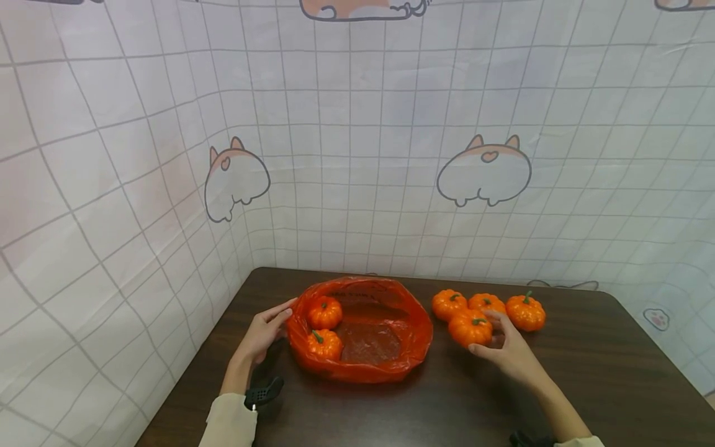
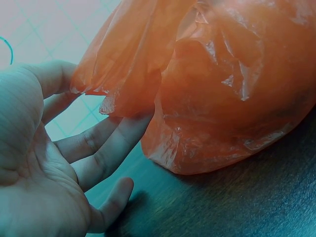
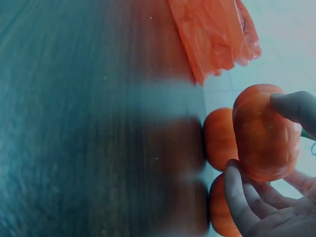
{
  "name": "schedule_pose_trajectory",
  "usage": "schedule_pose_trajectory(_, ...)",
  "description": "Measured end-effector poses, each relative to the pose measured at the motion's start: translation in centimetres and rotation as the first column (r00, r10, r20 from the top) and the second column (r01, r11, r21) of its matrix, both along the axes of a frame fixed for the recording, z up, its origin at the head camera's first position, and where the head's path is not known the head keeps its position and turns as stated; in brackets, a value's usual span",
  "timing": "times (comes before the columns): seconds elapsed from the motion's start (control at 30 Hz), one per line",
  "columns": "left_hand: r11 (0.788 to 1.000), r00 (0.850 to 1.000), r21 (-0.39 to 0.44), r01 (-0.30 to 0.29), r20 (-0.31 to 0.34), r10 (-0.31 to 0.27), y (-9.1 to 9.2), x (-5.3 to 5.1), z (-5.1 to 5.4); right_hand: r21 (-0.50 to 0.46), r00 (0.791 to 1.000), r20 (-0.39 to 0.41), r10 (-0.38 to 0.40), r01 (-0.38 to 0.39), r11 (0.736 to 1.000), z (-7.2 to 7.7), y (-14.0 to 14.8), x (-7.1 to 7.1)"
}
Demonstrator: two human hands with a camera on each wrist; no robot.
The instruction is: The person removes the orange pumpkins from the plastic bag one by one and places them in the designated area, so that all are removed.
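Note:
A red plastic bag [image 1: 357, 372] stands with its mouth wide on the dark table, and two small orange pumpkins [image 1: 325, 312] lie inside its left part. My left hand [image 1: 261, 335] holds the bag's left rim; in the left wrist view the thumb tip is hidden behind the folded plastic [image 2: 128, 54]. To the right of the bag, my right hand [image 1: 511, 351] grips a small pumpkin [image 1: 470, 328] between thumb and fingers. In the right wrist view this pumpkin [image 3: 264, 133] is raised off the table. Several other pumpkins [image 1: 525, 311] sit just behind it.
The dark wooden table [image 1: 380, 416] ends at a white grid-patterned cloth wall [image 1: 357, 217] at the back and left. A thin dark cable [image 1: 570, 285] lies along the back edge. Dark wrist devices [image 1: 264, 392] sit on the wrists.

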State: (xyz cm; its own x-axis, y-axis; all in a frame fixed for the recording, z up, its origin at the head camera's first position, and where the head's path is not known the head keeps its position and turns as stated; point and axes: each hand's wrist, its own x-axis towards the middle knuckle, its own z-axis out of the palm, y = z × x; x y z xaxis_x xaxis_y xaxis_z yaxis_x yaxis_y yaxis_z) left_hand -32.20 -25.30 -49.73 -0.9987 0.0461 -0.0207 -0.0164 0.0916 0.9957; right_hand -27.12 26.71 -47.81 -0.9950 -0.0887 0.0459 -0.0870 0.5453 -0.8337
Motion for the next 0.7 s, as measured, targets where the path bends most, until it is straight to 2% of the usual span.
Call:
schedule_pose_trajectory(0.3,1.000,1.000,0.003,0.009,0.000,-0.009,0.10,0.04,-0.03,0.055,1.000,0.009,-0.003,0.003,0.999,-0.65,0.39,-0.34)
schedule_pose_trajectory(0.7,1.000,1.000,0.008,0.004,0.000,-0.004,0.03,0.01,0.10,0.097,0.999,0.039,-0.008,0.004,0.995,-0.81,0.76,-0.69)
